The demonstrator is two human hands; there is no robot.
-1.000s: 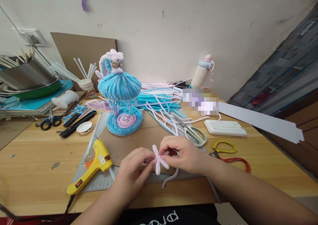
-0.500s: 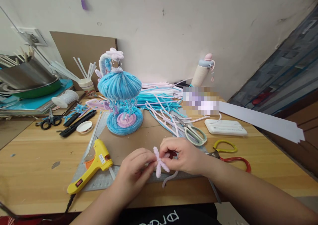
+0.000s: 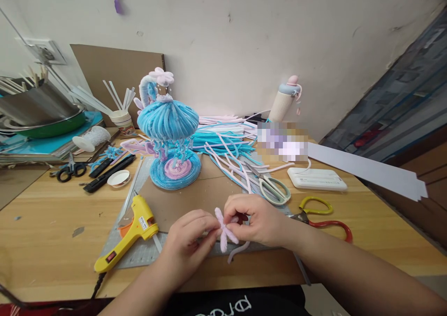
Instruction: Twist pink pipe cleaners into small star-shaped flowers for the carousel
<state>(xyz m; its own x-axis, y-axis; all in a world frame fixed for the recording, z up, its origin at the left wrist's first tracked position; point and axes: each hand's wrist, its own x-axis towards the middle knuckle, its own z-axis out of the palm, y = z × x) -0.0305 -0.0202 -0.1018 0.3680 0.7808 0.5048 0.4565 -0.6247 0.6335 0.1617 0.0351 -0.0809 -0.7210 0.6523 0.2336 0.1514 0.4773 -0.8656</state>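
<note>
Both my hands meet over the cutting mat [image 3: 139, 251] near the table's front edge. My left hand [image 3: 188, 244] pinches one side of a small pale pink pipe-cleaner flower [image 3: 223, 230]. My right hand [image 3: 258, 223] pinches the flower's other side, fingers curled; a loose pink stem end [image 3: 240, 252] trails below onto the mat. Behind the hands lies a brown cardboard sheet [image 3: 188, 197], and on it stands a blue and pink pipe-cleaner mushroom-shaped model [image 3: 169, 134].
A yellow glue gun [image 3: 127, 234] lies left of my hands. Grey-green scissors [image 3: 274, 188] and red-and-yellow pliers [image 3: 324, 216] lie to the right. A heap of blue and pink pipe cleaners [image 3: 226, 141] sits behind. Black scissors [image 3: 70, 171], a knife, cup of sticks and pans fill the left.
My hands have shifted only slightly; the flower has turned a little between the fingers and sits a touch lower.
</note>
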